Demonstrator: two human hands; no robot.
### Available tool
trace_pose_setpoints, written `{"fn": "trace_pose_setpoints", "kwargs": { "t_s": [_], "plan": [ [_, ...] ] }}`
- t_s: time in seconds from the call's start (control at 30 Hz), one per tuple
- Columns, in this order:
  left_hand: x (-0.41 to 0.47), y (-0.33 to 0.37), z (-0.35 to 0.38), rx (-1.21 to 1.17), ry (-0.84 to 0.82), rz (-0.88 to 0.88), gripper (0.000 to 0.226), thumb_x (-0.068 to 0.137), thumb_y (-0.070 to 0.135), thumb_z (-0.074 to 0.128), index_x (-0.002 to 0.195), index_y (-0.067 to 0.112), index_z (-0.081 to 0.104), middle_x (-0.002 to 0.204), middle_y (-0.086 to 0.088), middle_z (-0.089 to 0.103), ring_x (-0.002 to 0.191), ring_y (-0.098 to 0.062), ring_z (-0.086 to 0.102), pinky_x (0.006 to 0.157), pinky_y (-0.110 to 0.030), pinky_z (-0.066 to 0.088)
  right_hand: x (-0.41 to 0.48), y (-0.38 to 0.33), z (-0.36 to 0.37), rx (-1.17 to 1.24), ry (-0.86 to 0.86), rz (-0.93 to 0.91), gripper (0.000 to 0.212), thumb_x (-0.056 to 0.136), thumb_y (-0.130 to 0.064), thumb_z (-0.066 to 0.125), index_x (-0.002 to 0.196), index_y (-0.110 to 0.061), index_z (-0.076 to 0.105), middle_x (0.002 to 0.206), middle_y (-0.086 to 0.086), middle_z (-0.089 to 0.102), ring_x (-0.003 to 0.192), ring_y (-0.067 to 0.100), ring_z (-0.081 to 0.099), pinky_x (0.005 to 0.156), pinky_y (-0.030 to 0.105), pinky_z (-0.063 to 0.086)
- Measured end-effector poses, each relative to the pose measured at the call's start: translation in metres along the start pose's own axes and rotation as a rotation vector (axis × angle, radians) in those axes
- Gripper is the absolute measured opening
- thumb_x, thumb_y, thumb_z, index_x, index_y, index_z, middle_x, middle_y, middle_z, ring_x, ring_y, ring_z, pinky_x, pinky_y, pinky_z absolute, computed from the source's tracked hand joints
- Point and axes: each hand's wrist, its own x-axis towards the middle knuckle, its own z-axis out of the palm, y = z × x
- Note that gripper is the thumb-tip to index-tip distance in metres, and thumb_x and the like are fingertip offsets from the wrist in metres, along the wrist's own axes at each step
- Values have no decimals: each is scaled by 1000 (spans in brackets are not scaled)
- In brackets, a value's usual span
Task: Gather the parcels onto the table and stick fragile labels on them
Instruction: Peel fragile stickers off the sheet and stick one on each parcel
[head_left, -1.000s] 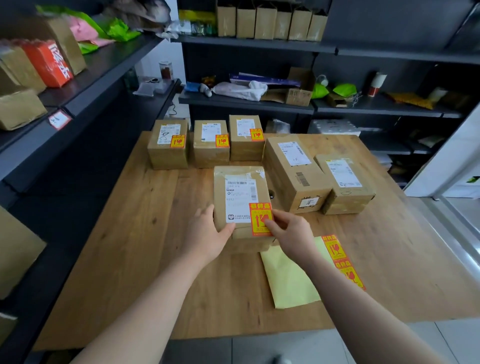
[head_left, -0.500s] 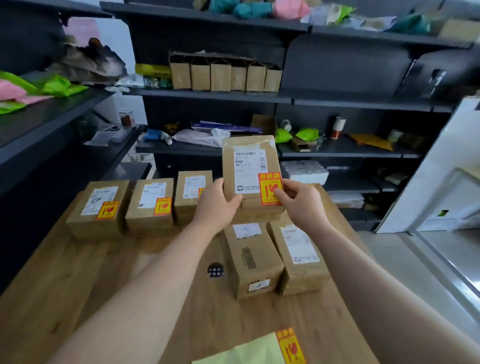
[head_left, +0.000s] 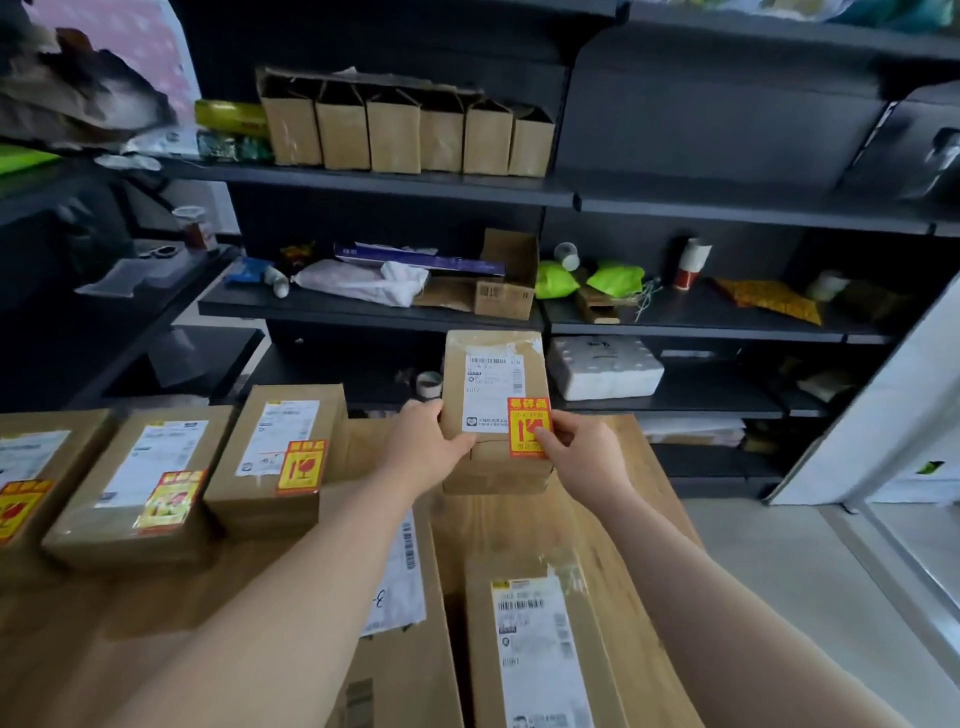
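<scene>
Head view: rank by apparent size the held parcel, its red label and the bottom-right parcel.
1. Bottom-right parcel, though nearness inflates it; true size unsure.
2. Held parcel.
3. Red label.

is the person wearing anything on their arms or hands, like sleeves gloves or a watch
No sleeves show: the left arm and right arm are bare down to the frame edge. The left hand and right hand wear no gloves, and no watch, bracelet or ring is visible.
</scene>
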Motion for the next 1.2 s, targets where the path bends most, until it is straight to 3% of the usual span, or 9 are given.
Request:
{"fn": "trace_pose_setpoints", "kwargs": {
  "t_s": [0.13,0.4,0.6,0.7,0.87,0.97,1.1,1.2],
  "plan": [
    [22,-20,28,158,-30,-28,51,79,54,63,123,27,58,118,5,61,99,-16,59,79,-36,55,23,31,22,-7,-47,34,22,94,-26,58,113,-24,68,89,-11,70,75,3,63,56,14,44],
    [37,-45,43,535,-156,-11,48,79,72,47,93,27,57,95,7,60,96,-18,55,95,-43,39,32,60,58,-29,-135,96,22,94,-27,58,112,-19,69,88,-6,71,78,10,66,67,26,56],
    [36,-47,45,625,-180,31,53,81,73,42,94,25,57,97,4,60,99,-19,53,93,-41,37,32,66,67,-85,-137,109,21,95,-26,56,110,-17,67,80,-10,64,68,1,59,55,12,45],
    [33,-43,43,668,-166,50,58,82,73,41,104,23,61,107,1,60,108,-22,51,94,-41,35,30,63,68,-156,-128,99,22,96,-28,54,113,-18,64,84,-10,62,69,2,57,53,13,43],
    [16,-33,32,693,-74,114,58,87,66,42,122,23,56,121,0,58,115,-22,47,98,-39,34,20,48,66,-336,-69,-9,24,94,-34,51,115,-24,57,92,-7,61,78,11,59,63,30,55],
    [-6,-24,14,693,-14,156,58,90,61,40,133,22,48,131,1,52,123,-22,42,103,-39,31,5,32,60,-392,-82,-89,30,95,-34,48,122,-23,55,103,-4,61,89,17,58,67,31,51],
    [-53,-29,-10,663,65,214,62,92,61,33,140,22,41,137,2,48,127,-21,39,104,-38,29,-31,7,52,-496,-127,-168,49,98,-37,43,143,-17,39,146,1,44,127,23,45,99,35,43],
    [-96,-48,-20,622,61,189,61,91,61,35,140,24,39,140,5,45,128,-20,37,105,-36,29,-70,-13,48,-514,-153,-222,46,98,-38,42,139,-15,42,144,2,46,130,22,42,102,34,38]
  ]
}}
